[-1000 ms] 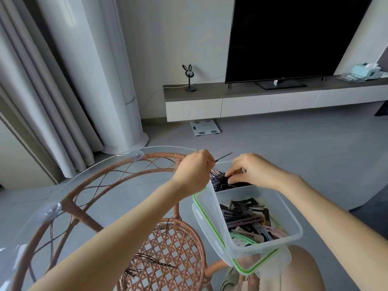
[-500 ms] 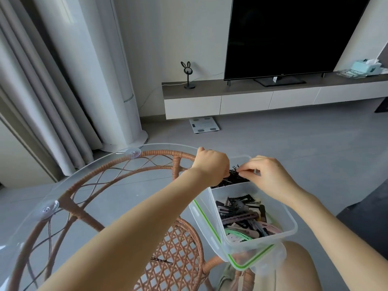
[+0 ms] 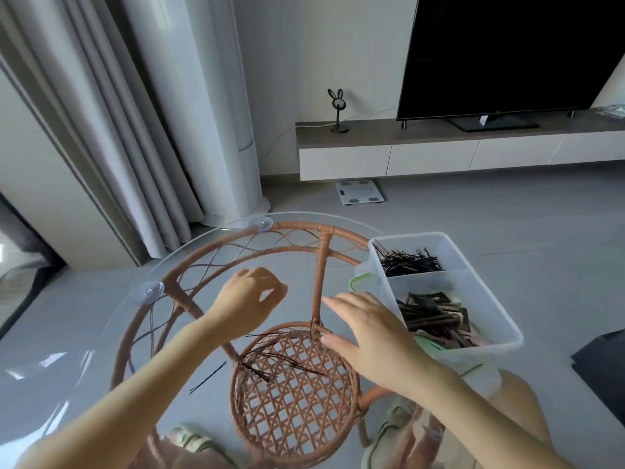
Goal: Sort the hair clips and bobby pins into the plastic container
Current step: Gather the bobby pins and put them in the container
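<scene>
A grey-floored living room holds a dark television [image 3: 507, 52] on a low white cabinet [image 3: 439, 154], pale curtains [image 3: 101, 130] at the left and a white scale [image 3: 359, 192] on the floor; nearest is a round glass bench [image 3: 101, 333] on a rattan frame [image 3: 318, 275]; the plastic container [image 3: 487, 299] sits at the bench's right edge, its far compartment holding black bobby pins [image 3: 407, 262], its near compartment holding dark hair clips [image 3: 436, 316]; more loose pins [image 3: 270, 360] lie scattered near the bench's middle, with a single pin [image 3: 208, 377] just left of them; the left hand [image 3: 248, 299] hovers above the glass, its grip loosely curled and holding nothing visible; the right hand [image 3: 368, 330] reaches flat beside the container, fingers spread, its thumb tip near the loose pins.
</scene>
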The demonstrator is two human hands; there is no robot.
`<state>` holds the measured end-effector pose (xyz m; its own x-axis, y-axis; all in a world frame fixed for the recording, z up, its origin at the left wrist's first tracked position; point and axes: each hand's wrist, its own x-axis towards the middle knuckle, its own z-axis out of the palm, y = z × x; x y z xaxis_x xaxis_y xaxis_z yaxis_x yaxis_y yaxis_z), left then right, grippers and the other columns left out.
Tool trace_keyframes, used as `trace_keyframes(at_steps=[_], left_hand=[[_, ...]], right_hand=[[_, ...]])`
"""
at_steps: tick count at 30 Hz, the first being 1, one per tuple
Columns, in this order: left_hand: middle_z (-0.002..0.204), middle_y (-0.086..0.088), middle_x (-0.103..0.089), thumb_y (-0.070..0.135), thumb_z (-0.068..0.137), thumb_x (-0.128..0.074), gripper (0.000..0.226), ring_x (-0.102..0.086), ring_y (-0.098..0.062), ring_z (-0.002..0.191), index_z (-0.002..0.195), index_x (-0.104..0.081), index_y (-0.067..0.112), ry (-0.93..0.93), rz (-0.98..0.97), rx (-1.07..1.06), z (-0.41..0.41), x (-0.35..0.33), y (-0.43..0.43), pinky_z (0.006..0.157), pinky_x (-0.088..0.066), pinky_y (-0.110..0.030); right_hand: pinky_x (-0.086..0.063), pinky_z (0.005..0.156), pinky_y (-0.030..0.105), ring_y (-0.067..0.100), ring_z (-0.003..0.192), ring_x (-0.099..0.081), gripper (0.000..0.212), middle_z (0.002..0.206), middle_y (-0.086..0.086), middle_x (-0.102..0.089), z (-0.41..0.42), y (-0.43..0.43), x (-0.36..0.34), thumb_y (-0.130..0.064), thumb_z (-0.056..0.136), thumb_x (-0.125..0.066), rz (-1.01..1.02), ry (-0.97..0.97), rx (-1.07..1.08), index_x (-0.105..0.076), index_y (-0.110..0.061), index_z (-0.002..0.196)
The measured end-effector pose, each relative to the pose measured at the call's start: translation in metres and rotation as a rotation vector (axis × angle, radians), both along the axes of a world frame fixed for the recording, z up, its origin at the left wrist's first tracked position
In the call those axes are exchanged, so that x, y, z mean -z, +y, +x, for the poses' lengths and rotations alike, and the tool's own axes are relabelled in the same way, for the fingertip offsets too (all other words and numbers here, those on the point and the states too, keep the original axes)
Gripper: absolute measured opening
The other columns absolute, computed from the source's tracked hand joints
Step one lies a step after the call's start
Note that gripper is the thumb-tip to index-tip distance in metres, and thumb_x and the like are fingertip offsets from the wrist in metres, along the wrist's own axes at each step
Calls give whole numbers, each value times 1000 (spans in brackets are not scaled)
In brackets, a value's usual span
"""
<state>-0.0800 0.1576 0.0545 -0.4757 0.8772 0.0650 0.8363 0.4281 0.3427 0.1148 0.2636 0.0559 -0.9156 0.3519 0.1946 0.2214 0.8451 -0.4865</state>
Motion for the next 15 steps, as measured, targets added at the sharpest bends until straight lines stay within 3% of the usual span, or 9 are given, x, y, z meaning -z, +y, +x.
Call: trace_keyframes(at_steps=[3, 5, 7, 9, 12, 15], left_hand=[[138, 1, -51, 29, 98, -35, 36, -40, -17, 130, 126, -55, 19, -90, -7, 12, 0, 26, -33, 110, -29, -32], [144, 4, -43, 27, 98, -35, 37, -29, -14, 138, 132, -49, 19, -96, 34, 39, 6, 37, -47, 115, -20, -30], [145, 7, -42, 29, 98, -35, 38, -26, -13, 140, 133, -47, 21, -59, 64, 77, 15, 45, -54, 114, -14, -24], [143, 9, -44, 31, 98, -33, 38, -30, -11, 138, 131, -49, 23, -26, 83, 105, 21, 45, -63, 112, -15, -20], [138, 9, -50, 28, 97, -37, 35, -42, -9, 130, 128, -53, 24, -104, 98, 125, 23, 38, -78, 107, -27, -19], [134, 8, -52, 25, 94, -46, 35, -51, -10, 118, 128, -51, 25, -201, 145, -4, 21, 31, -97, 97, -35, -16]], right_hand=[[-31, 106, 32, 19, 130, -34, 51, 142, 5, -39, -27, -8, 20, -32, 95, -39, -112, -102, 107, -25, -15, 141], [-38, 98, 34, 23, 126, -40, 47, 137, 9, -43, -46, -15, 27, -28, 97, -35, -141, -96, 153, -23, -15, 141], [-35, 103, 38, 26, 132, -33, 46, 144, 11, -35, -58, -25, 34, -26, 98, -31, -178, -149, 119, -22, -17, 142], [-29, 109, 38, 25, 137, -26, 45, 149, 10, -28, -59, -37, 43, -25, 98, -29, -144, -170, 72, -21, -17, 142], [-22, 113, 29, 14, 138, -22, 45, 151, 2, -27, -44, -52, 50, -23, 98, -30, -162, -140, -40, -21, -22, 142], [-26, 108, 17, -3, 131, -30, 46, 145, -8, -38, -27, -60, 41, -18, 96, -36, -385, -88, -151, -27, -28, 140]])
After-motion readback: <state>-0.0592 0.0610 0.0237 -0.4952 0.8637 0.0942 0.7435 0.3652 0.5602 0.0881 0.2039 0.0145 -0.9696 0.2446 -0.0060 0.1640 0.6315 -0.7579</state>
